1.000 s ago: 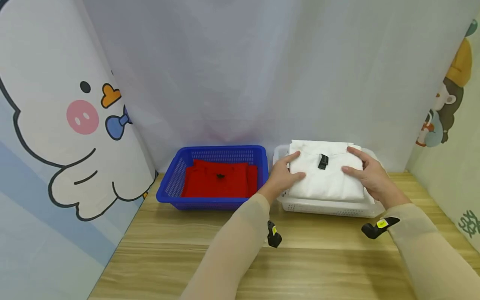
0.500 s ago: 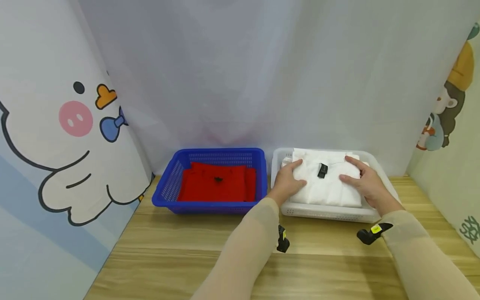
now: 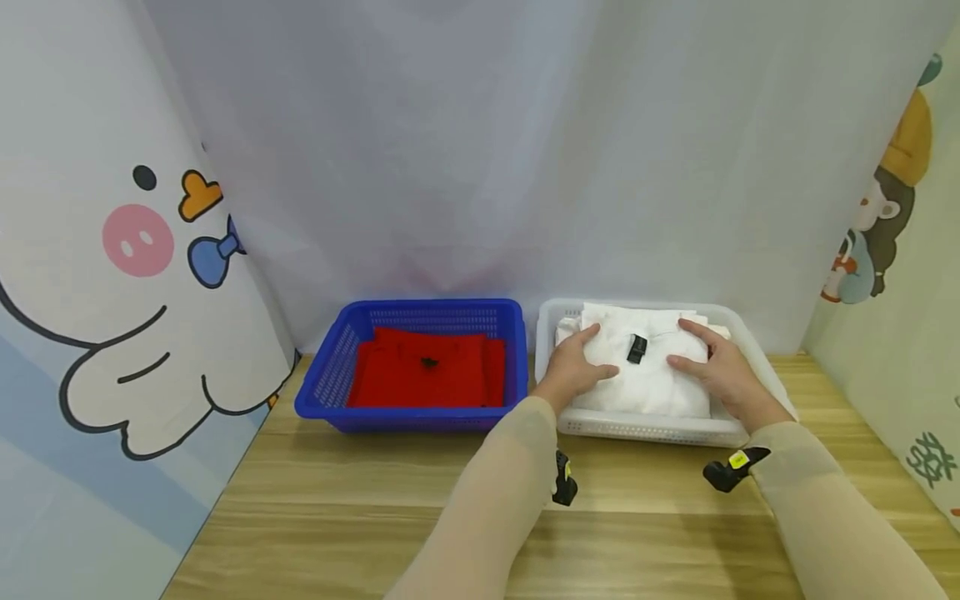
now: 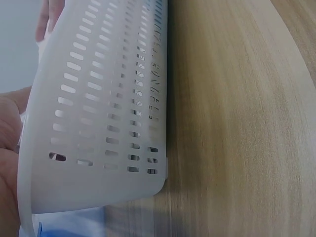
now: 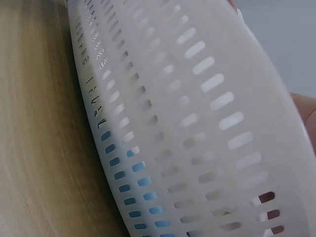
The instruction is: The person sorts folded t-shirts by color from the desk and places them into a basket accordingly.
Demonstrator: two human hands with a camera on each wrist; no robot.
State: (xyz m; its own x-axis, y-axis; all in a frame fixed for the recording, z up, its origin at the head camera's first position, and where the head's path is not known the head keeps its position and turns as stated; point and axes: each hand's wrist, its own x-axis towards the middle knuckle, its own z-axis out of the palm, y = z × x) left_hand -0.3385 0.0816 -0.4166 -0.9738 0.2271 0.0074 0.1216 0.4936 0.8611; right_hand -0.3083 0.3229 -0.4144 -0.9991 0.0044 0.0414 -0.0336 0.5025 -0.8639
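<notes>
A folded white garment (image 3: 652, 387) with a small black label lies in the white perforated basket (image 3: 652, 429). My left hand (image 3: 573, 365) rests on its left side, with the thumb and index finger spread over the cloth. On the opposite side my right hand (image 3: 731, 371) touches the garment in the same way, its thumb pointing inward. Other fingers are hidden at the sides. In the left wrist view, part of the left hand (image 4: 9, 163) shows above the basket's rim. The right wrist view shows mostly basket wall (image 5: 173, 118).
A blue basket (image 3: 420, 414) stands to the left, holding folded red cloth (image 3: 420, 379) with a dark mark. Both baskets are on a wood-grain table (image 3: 360, 517). A pale curtain (image 3: 465, 150) hangs behind, and printed panels stand at both sides.
The white garment has gone down into the white basket, between both hands. My left thumb now lies closer to the black label. The view has shifted slightly; the red cloth stays put.
</notes>
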